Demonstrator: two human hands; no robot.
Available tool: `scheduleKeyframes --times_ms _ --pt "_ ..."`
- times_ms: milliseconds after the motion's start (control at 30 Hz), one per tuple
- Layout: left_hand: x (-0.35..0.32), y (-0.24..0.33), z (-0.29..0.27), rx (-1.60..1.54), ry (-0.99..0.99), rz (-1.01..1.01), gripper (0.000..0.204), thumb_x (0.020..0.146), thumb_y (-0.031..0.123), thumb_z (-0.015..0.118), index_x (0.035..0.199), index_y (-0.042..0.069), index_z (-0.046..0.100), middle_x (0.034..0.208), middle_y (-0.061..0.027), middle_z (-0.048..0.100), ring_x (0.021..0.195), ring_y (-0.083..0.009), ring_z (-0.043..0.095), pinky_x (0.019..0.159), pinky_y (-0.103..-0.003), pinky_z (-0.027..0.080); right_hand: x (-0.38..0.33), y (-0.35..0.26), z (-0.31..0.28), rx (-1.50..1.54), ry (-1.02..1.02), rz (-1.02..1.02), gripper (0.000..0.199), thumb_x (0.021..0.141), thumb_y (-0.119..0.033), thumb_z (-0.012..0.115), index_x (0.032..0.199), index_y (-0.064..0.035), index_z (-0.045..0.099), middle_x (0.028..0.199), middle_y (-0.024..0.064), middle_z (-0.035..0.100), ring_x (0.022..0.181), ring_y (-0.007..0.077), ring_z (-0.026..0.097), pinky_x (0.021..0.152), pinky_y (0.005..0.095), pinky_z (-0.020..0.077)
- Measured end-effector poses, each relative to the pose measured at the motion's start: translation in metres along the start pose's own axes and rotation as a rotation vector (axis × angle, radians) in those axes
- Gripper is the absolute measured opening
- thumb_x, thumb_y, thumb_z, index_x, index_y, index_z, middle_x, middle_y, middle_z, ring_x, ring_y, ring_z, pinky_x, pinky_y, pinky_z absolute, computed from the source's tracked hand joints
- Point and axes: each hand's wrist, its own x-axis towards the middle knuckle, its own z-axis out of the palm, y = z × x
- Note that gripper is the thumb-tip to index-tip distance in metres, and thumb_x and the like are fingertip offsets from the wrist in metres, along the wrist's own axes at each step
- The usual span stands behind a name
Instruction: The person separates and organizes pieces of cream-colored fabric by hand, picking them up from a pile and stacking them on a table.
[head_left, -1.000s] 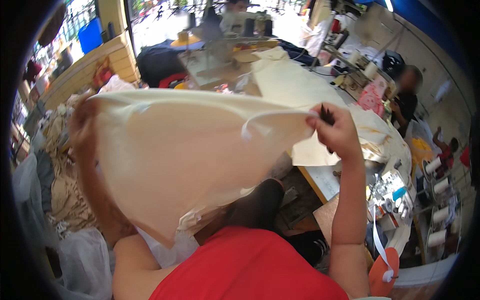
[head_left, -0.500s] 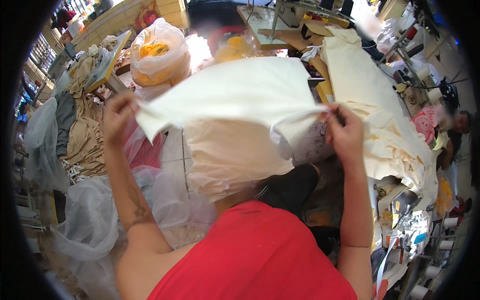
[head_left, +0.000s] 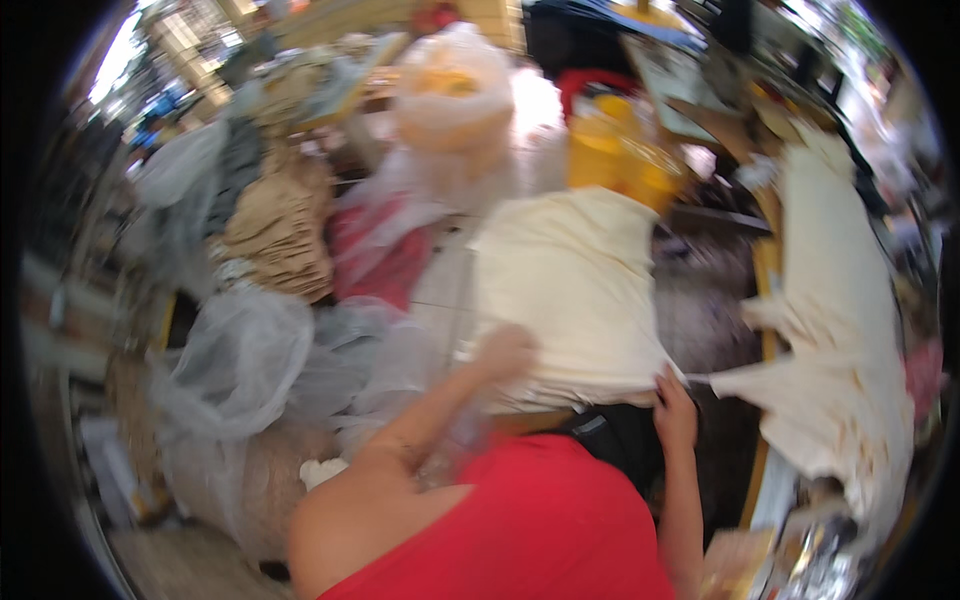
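A cream fabric piece (head_left: 565, 280) lies flat on top of a stack of similar pieces in front of me, over my lap. My right hand (head_left: 677, 412) is closed at the stack's near right corner, thumb and fingers pinching the edge of the cloth. A thin pale strip runs from beside these fingers toward the cream cloth on the right. My left hand (head_left: 507, 355) is over the near left side of the piece; motion smears its fingers, so their grip cannot be made out.
To the right, a long table carries a heap of cream cloth (head_left: 840, 330). Clear plastic bags (head_left: 245, 370) and tan garments (head_left: 285, 225) lie on the left. Farther off stand a bag of yellow material (head_left: 455, 100) and yellow containers (head_left: 620, 150).
The cream piece, held stretched in the air by both hands before, now lies on the stack. Both hands have come down and closer together. The view has turned left.
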Motion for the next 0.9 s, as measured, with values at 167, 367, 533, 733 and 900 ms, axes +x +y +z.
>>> scheduleKeyframes --times_ms 167,367,533,733,900 --pt "0.097 0.119 0.071 -0.464 0.017 0.259 0.043 0.089 0.033 0.066 0.116 0.000 0.064 0.112 -0.0183 0.067 0.107 -0.0373 0.062 0.097 -0.045 0.048 -0.014 -0.048 -0.028 0.064 0.167 0.128 0.023 0.096 -0.010 0.063 0.116 0.0006 0.065 0.120 0.0229 0.065 0.103 0.0341 0.068 0.083 0.0395 0.0537" --pt "0.153 0.187 0.108 -0.701 -0.409 0.201 0.034 0.097 0.034 0.061 0.102 0.001 0.069 0.088 -0.0144 0.071 0.079 -0.0267 0.066 0.077 -0.037 0.052 -0.051 0.000 -0.015 0.086 0.181 0.316 0.027 0.099 -0.014 0.061 0.118 0.0047 0.059 0.106 0.0210 0.069 0.091 0.0304 0.069 0.080 0.0381 0.0529" --pt "0.132 0.183 0.094 -0.881 -0.219 0.317 0.027 0.096 0.027 0.065 0.098 0.000 0.070 0.081 -0.0098 0.071 0.074 -0.0159 0.064 0.070 -0.033 0.051 -0.056 -0.021 -0.032 0.536 0.014 0.682 0.027 0.099 -0.013 0.059 0.119 0.0056 0.059 0.102 0.0118 0.068 0.086 0.0206 0.066 0.078 0.0324 0.0529" --pt "0.115 0.191 0.073 -0.863 -0.227 0.054 0.030 0.091 0.029 0.068 0.102 0.002 0.074 0.093 -0.0124 0.074 0.088 -0.0202 0.068 0.081 -0.037 0.054 -0.037 -0.015 -0.019 0.313 0.159 0.435 0.037 0.097 -0.022 0.066 0.116 0.0095 0.064 0.105 0.0217 0.072 0.093 0.0291 0.069 0.084 0.0393 0.0533" --pt "0.110 0.198 0.061 -0.822 -0.259 -0.086 0.026 0.096 0.022 0.067 0.104 -0.002 0.071 0.090 -0.0060 0.072 0.082 -0.0114 0.065 0.075 -0.029 0.053 -0.021 -0.050 -0.044 0.054 0.330 0.118 0.018 0.094 -0.016 0.066 0.094 0.0019 0.064 0.087 0.0201 0.063 0.080 0.0429 0.062 0.070 0.0476 0.0496"
